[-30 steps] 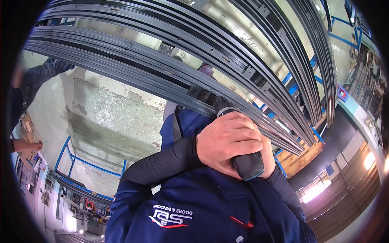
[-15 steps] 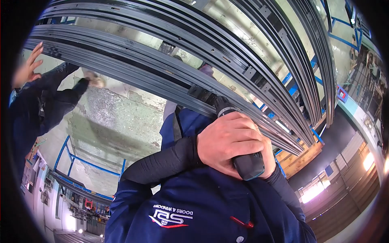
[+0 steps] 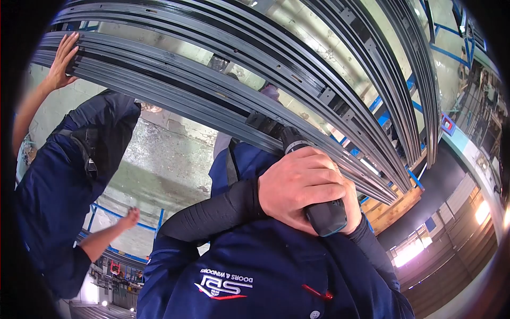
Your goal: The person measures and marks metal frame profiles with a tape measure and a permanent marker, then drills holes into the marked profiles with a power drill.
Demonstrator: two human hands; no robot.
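Note:
Both of my hands are wrapped round a black cordless drill (image 3: 326, 217) in front of my chest. My left hand (image 3: 300, 183) lies over the top of it, fingers closed. From the right, my right hand (image 3: 350, 207) grips it too, mostly hidden behind the left hand and the drill. The drill's front end points away from me and meets a dark metal profile (image 3: 196, 109) near a small black block (image 3: 260, 123) set in its channel. The exact contact of the tip is too dark to make out.
Several long dark profiles (image 3: 297, 40) run side by side on blue-framed racks. On the left stands a co-worker (image 3: 64, 175), one hand (image 3: 62, 63) spread on the profile's far end, the other (image 3: 130, 218) hanging lower. A wooden board (image 3: 393, 212) lies under the right ends.
The co-worker has come further into view and laid a hand on the profile's left end; their other arm now shows lower down. My hands and the drill stay in place.

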